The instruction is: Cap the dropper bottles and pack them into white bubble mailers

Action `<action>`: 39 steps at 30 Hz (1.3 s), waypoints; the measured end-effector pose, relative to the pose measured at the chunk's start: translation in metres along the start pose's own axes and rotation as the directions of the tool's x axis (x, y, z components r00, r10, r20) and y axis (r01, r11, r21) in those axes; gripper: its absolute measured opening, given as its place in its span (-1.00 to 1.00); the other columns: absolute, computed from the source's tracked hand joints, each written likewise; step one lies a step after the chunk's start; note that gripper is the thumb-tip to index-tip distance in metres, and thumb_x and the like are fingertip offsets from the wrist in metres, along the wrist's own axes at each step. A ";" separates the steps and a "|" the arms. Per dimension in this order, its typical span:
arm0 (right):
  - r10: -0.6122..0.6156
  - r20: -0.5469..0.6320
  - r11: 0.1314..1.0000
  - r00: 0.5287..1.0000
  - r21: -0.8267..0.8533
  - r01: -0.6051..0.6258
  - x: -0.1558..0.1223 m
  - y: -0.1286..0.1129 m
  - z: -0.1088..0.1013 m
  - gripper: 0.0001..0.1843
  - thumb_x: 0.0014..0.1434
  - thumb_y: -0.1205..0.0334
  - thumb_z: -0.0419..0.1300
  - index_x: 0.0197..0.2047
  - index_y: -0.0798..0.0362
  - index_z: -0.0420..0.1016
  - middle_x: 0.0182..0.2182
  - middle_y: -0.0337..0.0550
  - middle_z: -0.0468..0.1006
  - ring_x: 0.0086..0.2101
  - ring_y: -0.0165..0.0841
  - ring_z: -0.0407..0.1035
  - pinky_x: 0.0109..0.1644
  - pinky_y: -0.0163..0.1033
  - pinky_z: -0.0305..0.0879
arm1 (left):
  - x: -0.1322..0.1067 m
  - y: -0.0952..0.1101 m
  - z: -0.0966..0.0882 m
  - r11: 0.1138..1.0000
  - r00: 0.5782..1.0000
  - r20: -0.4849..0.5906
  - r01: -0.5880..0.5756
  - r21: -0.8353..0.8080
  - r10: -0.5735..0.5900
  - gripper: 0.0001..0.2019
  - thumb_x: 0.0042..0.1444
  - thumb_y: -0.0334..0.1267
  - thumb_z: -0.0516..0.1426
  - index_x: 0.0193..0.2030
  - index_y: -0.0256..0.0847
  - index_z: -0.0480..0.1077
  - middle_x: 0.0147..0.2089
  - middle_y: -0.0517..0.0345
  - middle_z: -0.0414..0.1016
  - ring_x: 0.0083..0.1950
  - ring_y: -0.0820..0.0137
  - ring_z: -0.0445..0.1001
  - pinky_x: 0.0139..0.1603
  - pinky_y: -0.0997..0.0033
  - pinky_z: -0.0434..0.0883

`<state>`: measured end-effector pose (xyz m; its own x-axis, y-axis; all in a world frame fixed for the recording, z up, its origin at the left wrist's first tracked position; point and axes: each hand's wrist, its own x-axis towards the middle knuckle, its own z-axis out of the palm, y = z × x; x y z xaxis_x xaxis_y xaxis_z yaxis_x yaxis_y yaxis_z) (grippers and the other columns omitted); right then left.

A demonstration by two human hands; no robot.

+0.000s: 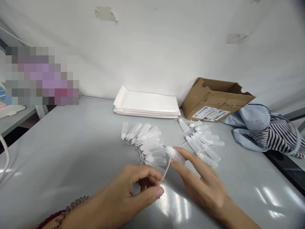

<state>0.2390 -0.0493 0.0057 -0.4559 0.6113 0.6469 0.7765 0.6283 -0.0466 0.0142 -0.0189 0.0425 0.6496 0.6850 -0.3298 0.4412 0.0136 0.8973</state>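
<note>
My right hand (205,181) holds a small translucent plastic squeeze bottle (178,156) between thumb and fingers, its white top tilted up and to the left. A thin white strap (167,170) runs from the bottle's neck down to my left hand (133,190). Its lower end lies between my left thumb and index finger, which are closed around it; the tip is partly hidden. Just beyond my hands lies a loose pile of similar bottles (152,136). To the right is a second pile of bottles (202,143), several with straps showing.
White padded envelopes (147,101) are stacked against the wall. An open cardboard box (214,98) with a label leans beside them. A light blue and striped cloth bag (269,127) lies at the right edge of the grey table (78,143). A white cable (5,156) hangs at the left.
</note>
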 end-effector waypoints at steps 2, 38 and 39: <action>-0.014 -0.014 1.000 1.000 0.012 0.015 0.004 -0.002 -0.001 -0.67 0.18 0.61 0.04 -0.10 0.13 0.49 0.03 0.13 0.46 -0.05 -0.31 0.44 -0.06 -0.28 0.44 | 0.001 0.002 -0.001 0.999 1.000 0.010 0.015 -0.029 -0.014 -0.82 0.21 -0.18 0.07 -0.33 -0.14 0.44 -0.37 0.31 0.51 -0.30 0.47 0.45 -0.35 0.56 0.31; -0.008 0.062 0.981 0.998 0.194 -0.004 0.017 -0.001 -0.004 -0.59 0.16 0.69 -0.03 0.03 0.30 0.39 -0.17 0.17 0.48 -0.15 -0.20 0.39 -0.23 -0.14 0.36 | 0.005 -0.017 0.003 0.833 0.714 -0.453 -0.352 0.426 0.533 -0.85 0.21 -0.46 0.11 -0.16 -0.15 0.40 -0.30 0.27 0.55 -0.34 0.53 0.51 -0.29 0.63 0.41; -0.005 0.061 0.982 0.998 0.190 -0.006 0.018 -0.001 -0.005 -0.59 0.16 0.69 -0.03 0.03 0.29 0.39 -0.17 0.16 0.49 -0.15 -0.21 0.40 -0.23 -0.15 0.36 | 0.005 -0.017 0.003 0.833 0.715 -0.452 -0.352 0.426 0.533 -0.86 0.20 -0.46 0.11 -0.17 -0.15 0.40 -0.31 0.27 0.55 -0.35 0.53 0.51 -0.29 0.63 0.41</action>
<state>0.2320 -0.0415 0.0206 -0.4859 0.6363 0.5991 0.6824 0.7045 -0.1948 0.0117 -0.0173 0.0246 0.4198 0.8264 0.3753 0.4023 -0.5401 0.7392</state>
